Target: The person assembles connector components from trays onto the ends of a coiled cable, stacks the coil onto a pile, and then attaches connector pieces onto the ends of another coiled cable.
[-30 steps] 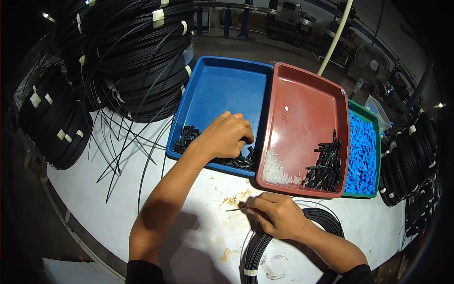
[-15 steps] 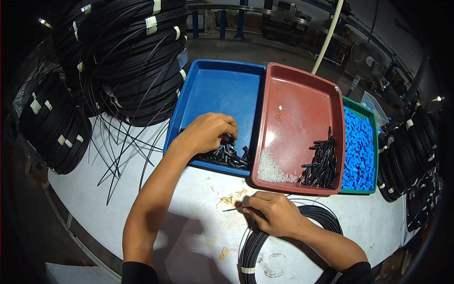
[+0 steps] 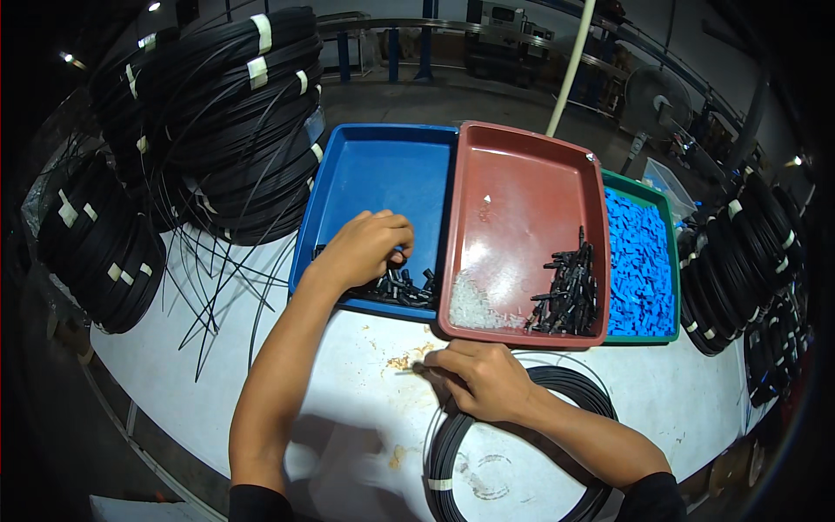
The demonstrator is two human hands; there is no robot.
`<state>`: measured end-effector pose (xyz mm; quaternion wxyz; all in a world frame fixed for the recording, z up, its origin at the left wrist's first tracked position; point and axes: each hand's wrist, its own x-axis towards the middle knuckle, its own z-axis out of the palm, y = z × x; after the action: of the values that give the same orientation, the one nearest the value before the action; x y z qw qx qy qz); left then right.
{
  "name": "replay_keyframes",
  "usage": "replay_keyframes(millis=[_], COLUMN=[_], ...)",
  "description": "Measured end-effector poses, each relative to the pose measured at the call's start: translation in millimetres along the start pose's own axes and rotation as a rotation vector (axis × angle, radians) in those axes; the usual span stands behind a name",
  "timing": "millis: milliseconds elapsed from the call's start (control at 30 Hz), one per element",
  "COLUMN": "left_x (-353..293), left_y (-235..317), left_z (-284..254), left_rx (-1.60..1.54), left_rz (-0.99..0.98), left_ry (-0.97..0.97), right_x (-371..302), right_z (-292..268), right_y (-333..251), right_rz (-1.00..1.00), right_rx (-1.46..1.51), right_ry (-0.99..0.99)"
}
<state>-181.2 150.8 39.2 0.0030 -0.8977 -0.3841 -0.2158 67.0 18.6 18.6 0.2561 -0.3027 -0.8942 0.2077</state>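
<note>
My left hand (image 3: 365, 248) curls into the blue plastic tray (image 3: 383, 165), pinching small, light, rigid black plastic connectors (image 3: 404, 287), while my right hand (image 3: 483, 378) grips the springy black cable's end (image 3: 416, 369) above the white worktop (image 3: 687, 391).

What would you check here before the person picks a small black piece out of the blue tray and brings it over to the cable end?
1. Left hand is over the small black pieces in the blue tray: ok.
2. A piece is actually pinched in the left fingers: cannot tell, the hand hides them.
3. Right hand holds the cable end on the white table: ok.
4. Cable end tip is free and pointing toward the left hand: ok.
5. Black cable coil lies flat under the right forearm, not snagged: ok as far as it shows.
6. Red tray has room beside its black parts: ok.
</note>
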Motion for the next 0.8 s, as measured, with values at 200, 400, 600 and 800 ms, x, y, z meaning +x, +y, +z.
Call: replay_keyframes(millis=[200,400,600,800], left_x=[-8,10,24,25], left_y=[37,118,179,206], left_z=[-22,-10,31,72], left_rx=[-0.308,-0.575,-0.781,-1.063], left_rz=[-0.199,-0.199,-0.189,-0.282], left_ry=[0.149,0.374,0.342,0.315], right_x=[-9,-39,-91,-125], right_z=[-11,-46,-82,-79], right_y=[2,20,33,60], right_rz=[0.088,0.067,0.323,0.485], right_rx=[-0.157,-0.144,-0.179,0.176], right_ry=[0.079,0.244,0.436,0.699])
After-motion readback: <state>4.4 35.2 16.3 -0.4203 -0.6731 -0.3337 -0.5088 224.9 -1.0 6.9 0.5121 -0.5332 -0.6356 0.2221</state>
